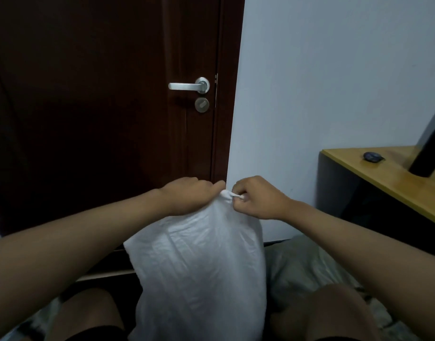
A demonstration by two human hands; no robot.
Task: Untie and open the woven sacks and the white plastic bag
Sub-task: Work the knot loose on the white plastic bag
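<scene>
A full white plastic bag (199, 267) stands upright between my knees, its top gathered into a small knot (226, 193). My left hand (186, 195) grips the bunched neck of the bag just left of the knot. My right hand (257, 198) pinches the knot's twisted white end between thumb and fingers. A greyish woven sack (305, 264) lies on the floor behind the bag to the right, partly hidden by my right arm and knee.
A dark brown door (113, 94) with a silver lever handle (189, 85) is straight ahead, beside a pale wall (334, 82). A wooden desk (388, 175) stands at the right with a small dark object (372, 156) on it. My knees frame the bag.
</scene>
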